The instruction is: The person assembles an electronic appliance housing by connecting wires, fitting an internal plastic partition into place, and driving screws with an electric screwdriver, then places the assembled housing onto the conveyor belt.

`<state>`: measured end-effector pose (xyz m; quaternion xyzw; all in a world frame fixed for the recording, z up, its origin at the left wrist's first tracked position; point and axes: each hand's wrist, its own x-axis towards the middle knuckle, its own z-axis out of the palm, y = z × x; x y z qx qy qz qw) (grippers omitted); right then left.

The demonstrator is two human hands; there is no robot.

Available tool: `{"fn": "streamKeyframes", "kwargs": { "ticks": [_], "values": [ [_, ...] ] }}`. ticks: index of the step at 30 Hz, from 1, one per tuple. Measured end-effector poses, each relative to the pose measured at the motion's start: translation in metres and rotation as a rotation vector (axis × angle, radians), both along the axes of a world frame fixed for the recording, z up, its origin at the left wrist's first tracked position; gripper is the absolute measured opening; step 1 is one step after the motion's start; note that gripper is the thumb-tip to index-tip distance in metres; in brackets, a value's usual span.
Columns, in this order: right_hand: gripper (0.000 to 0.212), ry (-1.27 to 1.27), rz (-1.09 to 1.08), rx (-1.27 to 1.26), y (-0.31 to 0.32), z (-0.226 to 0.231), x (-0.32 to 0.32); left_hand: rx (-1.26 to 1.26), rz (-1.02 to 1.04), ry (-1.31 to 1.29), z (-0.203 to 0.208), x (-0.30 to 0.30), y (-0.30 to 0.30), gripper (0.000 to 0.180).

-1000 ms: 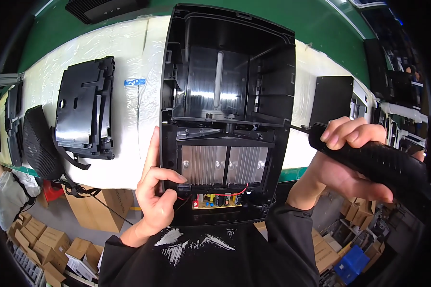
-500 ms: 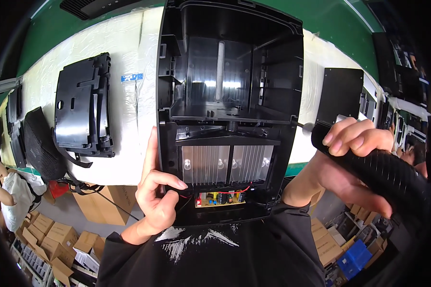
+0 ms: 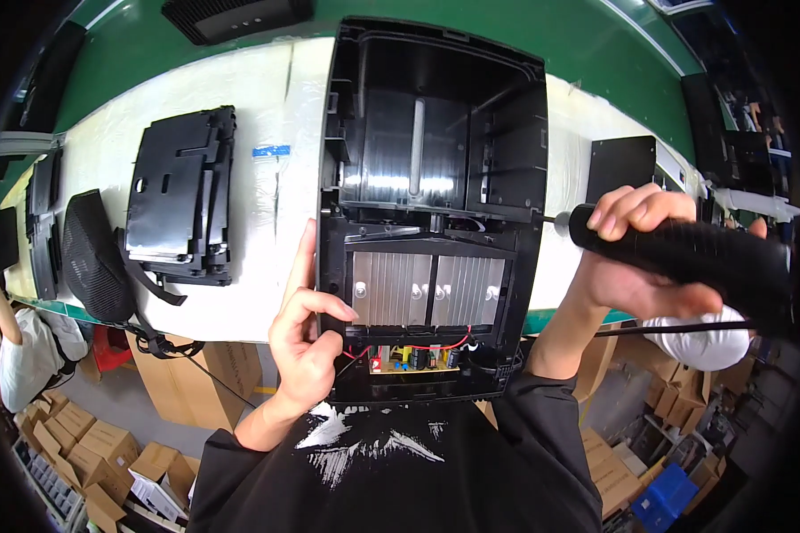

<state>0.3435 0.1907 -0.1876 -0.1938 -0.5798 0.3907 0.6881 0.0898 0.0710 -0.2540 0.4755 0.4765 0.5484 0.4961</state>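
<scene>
A black plastic housing (image 3: 436,191) lies open side up in front of me, its near end against my dark shirt. Inside it sit ribbed metal heat plates (image 3: 387,289) and, closer to me, a small circuit board (image 3: 413,359) with red wires. My left hand (image 3: 307,346) grips the housing's left wall, one finger stretched along the outside and others bent over the rim. In my right hand (image 3: 636,249) is a thick black electric screwdriver (image 3: 684,253), fingers wrapped round its body. Its thin bit points left and meets the housing's right side; the exact contact spot is too small to make out.
Stacked black panels (image 3: 178,195) and a black mesh pouch (image 3: 96,256) lie left on the plastic-covered table (image 3: 280,98). Beyond the housing rests a black slotted part (image 3: 231,18). Another black panel (image 3: 620,169) stands right. Cardboard boxes (image 3: 191,382) and people are around the table.
The whole view has shifted, so the housing and panels sit slightly differently in it. The screwdriver bit stays at the housing's right side. A white-capped head now shows behind my right arm.
</scene>
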Motion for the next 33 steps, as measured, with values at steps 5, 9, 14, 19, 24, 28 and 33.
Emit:
{"fn": "streamKeyframes", "kwargs": {
  "ticks": [5, 9, 14, 19, 24, 28, 33],
  "values": [
    [0.082, 0.001, -0.059, 0.068, -0.019, 0.037, 0.014, -0.019, 0.006, -0.068, 0.000, 0.005, 0.001, 0.032],
    [0.067, -0.017, -0.280, 0.283, -0.064, 0.082, 0.054, -0.016, 0.030, -0.030, 0.002, 0.003, -0.001, 0.032],
    [0.073, -0.127, -0.954, 0.544, -0.090, 0.085, 0.116, -0.010, 0.048, 0.049, 0.002, 0.002, 0.000, 0.029],
    [0.081, -0.095, -1.263, 0.306, -0.103, 0.059, 0.185, -0.042, 0.035, 0.102, 0.008, 0.006, 0.002, 0.027],
    [0.079, -0.109, -1.332, 0.226, -0.091, 0.040, 0.206, -0.154, 0.079, 0.136, 0.004, 0.001, -0.005, 0.025],
    [0.079, -0.103, -1.276, 0.164, -0.089, 0.022, 0.217, -0.106, 0.103, 0.191, 0.008, 0.006, -0.003, 0.026],
    [0.078, 0.006, -0.935, 0.140, -0.088, 0.020, 0.250, -0.134, 0.090, 0.168, 0.003, 0.003, -0.005, 0.026]
  ]
}}
